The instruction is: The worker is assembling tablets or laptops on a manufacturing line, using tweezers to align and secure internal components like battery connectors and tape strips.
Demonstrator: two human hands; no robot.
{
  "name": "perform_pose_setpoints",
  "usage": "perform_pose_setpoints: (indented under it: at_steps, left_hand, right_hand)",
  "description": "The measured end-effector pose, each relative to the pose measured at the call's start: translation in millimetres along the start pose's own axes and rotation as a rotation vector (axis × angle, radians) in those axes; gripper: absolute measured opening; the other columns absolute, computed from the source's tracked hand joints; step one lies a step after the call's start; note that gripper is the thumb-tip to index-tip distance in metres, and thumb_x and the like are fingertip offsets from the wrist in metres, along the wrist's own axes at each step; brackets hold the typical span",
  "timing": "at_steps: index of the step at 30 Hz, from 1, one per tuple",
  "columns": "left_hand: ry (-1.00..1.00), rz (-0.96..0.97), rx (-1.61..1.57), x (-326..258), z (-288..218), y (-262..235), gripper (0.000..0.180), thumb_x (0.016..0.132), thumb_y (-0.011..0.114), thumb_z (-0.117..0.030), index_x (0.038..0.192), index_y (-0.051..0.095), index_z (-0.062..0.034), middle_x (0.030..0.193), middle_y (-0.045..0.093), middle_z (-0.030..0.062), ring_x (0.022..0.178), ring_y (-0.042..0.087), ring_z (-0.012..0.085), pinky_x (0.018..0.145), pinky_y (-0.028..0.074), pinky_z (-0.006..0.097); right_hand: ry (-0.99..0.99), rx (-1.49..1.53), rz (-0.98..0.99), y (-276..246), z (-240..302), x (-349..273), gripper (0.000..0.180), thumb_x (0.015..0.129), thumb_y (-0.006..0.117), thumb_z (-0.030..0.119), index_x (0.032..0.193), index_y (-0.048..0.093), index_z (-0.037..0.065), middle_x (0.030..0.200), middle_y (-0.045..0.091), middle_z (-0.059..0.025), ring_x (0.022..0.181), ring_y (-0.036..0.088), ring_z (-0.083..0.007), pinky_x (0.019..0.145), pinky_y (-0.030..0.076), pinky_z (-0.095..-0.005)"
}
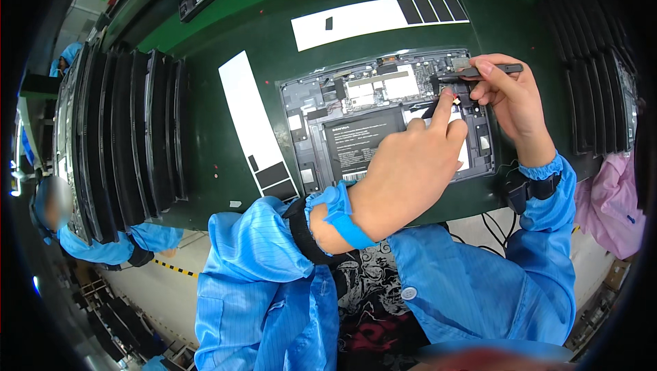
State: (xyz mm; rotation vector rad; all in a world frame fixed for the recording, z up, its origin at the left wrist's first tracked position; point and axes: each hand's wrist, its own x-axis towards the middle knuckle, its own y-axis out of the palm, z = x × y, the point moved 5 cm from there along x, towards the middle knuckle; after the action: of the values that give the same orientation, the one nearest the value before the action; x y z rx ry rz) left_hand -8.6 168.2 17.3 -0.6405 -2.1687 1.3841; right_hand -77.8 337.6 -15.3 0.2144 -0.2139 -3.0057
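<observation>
An opened laptop or tablet chassis [316,139] lies on the dark green mat, its circuit board [366,90] along the far side and a black battery [359,142] nearer me. My left hand [410,162] rests over its right half. The index finger stretches to the inner parts beside a small white connector with red [456,100]; the other fingers bend loosely. At the chassis's far right corner, my right hand [513,100] pinches black tweezers [489,71]. Their tips point left, close above the board near my left fingertip. Exact contact at the tips is hard to make out.
Two white strips with black pads, one beyond the chassis [356,27] and one left of it [246,100], lie on the mat [205,118]. Stacked dark panels stand at left [126,142] and right [595,90]. People in blue are at far left; a pink sleeve [609,203] is at right.
</observation>
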Motion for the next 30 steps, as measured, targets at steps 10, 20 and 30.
perform_pose_setpoints:
  at_steps: [10, 20, 30]
  left_hand:
    - [-0.012, 0.088, 0.003, 1.4, 2.7, 6.1, 0.035, 0.077, 0.068, -0.024, 0.095, 0.05, -0.0008, 0.135, 0.043, 0.0236, 0.079, 0.063, 0.0256, 0.055, 0.056, 0.036]
    - [-0.056, 0.094, -0.136, 4.7, 6.4, 0.5, 0.042, 0.076, 0.071, -0.025, 0.1, 0.047, -0.0002, 0.13, 0.038, 0.0382, 0.07, 0.065, 0.0324, 0.055, 0.054, 0.039]
    - [-0.029, 0.165, -0.093, 11.2, 2.6, -0.1, 0.043, 0.076, 0.072, -0.025, 0.101, 0.047, -0.0004, 0.13, 0.035, 0.0432, 0.064, 0.066, 0.036, 0.054, 0.054, 0.038]
  right_hand:
    - [0.016, 0.063, -0.067, 0.1, -6.0, 5.1, 0.022, 0.089, 0.062, 0.012, 0.103, 0.062, -0.005, 0.089, 0.067, -0.0128, 0.074, 0.068, -0.0141, 0.066, 0.056, -0.0208]
    - [0.035, 0.055, -0.078, -1.3, -7.3, 4.3, 0.024, 0.088, 0.063, 0.012, 0.104, 0.062, -0.006, 0.089, 0.067, -0.013, 0.074, 0.068, -0.0136, 0.067, 0.056, -0.0201]
    - [-0.12, 0.112, -0.169, 2.7, -1.0, 7.7, 0.029, 0.091, 0.061, 0.017, 0.112, 0.059, -0.002, 0.106, 0.065, -0.0121, 0.078, 0.066, -0.0122, 0.063, 0.053, -0.0192]
